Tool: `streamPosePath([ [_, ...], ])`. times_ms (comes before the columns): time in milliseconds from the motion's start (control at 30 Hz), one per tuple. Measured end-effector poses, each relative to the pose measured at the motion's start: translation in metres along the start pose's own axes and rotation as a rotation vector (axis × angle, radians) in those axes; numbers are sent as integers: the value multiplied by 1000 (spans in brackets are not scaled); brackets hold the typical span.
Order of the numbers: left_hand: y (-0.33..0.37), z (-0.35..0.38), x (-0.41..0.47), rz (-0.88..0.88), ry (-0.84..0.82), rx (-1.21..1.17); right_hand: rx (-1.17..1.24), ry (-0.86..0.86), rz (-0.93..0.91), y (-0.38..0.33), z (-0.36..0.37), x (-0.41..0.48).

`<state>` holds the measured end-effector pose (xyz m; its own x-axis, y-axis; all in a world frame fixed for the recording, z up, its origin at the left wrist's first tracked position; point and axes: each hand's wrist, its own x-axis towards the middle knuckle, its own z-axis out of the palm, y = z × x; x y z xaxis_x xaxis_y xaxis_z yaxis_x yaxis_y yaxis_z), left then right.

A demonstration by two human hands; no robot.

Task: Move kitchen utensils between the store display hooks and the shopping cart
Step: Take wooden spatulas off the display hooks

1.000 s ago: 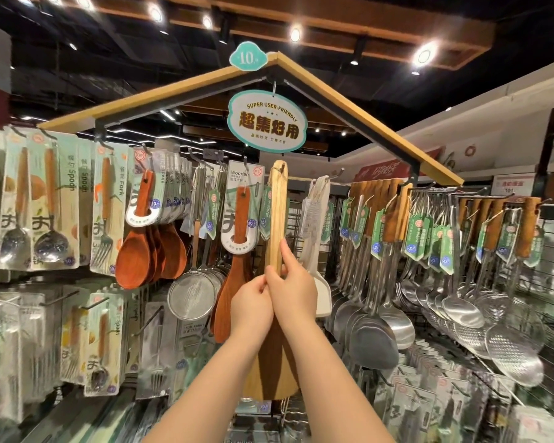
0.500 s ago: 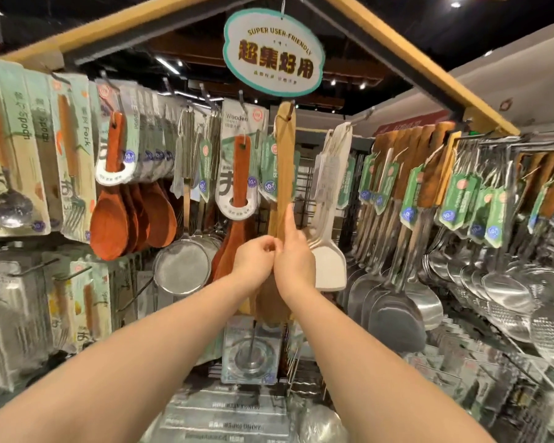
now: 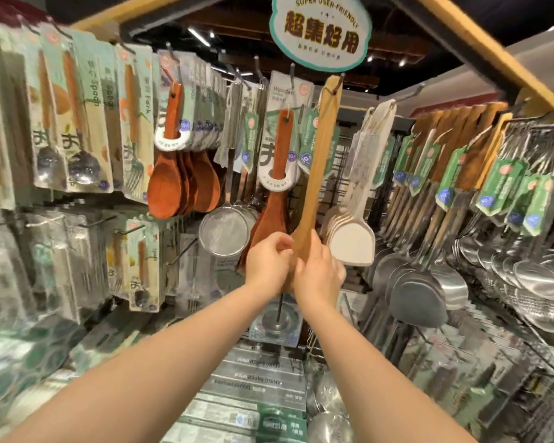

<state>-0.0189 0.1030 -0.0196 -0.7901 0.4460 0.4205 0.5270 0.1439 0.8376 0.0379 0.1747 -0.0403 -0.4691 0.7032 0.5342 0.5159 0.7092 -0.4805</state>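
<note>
Head view, fingers first: your left hand point(image 3: 267, 266) curls its fingers point(image 3: 280, 243) against the left edge of the wooden spatula point(image 3: 321, 155), just where the handle widens into the blade; your right hand point(image 3: 317, 276) wraps the blade from the other side, thumb across the front; both hands are clamped on it and touching each other. A second ago you gripped the handle higher up with your right index finger lying straight along the wood; now both grips sit lower, on the blade, and that finger is folded in. The spatula's top has also risen to the display hook point(image 3: 341, 80) and now hangs slightly tilted from it; whether the hole is fully threaded on I cannot tell. My reading is that you are returning it to the display, and only the release remains.

Outward from there: a red-brown wooden spoon point(image 3: 277, 174) in a card collar hangs just left, white spatulas point(image 3: 349, 244) just right, a mesh strainer point(image 3: 224, 233) further left; steel turners point(image 3: 419, 292) fill the right-hand rail; carded spoons and forks point(image 3: 74, 129) cover the left; a sign point(image 3: 320, 30) hangs beneath a slanted wooden beam point(image 3: 480, 49); the shopping cart is not in view.
</note>
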Motion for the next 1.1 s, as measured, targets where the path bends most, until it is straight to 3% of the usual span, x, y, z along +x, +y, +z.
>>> streamPosePath([
  [133, 18, -22, -35, 20, 19, -78, 48, 36, 70, -17, -25, -29],
  [233, 30, -49, -67, 32, 12, -129, 203, -157, 143, -34, -69, -49],
  [300, 34, -70, -93, 24, -3, -153, 252, -218, 96, -46, -100, -70],
  [533, 19, -126, -211, -167, 18, -163, 474, -92, -9, -73, -146, -175],
  [867, -33, -230, -399, -358, 431, 254, 484, -504, -246, -105, -104, -350],
  [1000, -65, -283, -493, -518, 480, 469, 465, -689, -364, -123, -76, -447],
  [1100, -95, -325, -562, -660, 607, 509, 380, -853, -525, -148, -52, -521],
])
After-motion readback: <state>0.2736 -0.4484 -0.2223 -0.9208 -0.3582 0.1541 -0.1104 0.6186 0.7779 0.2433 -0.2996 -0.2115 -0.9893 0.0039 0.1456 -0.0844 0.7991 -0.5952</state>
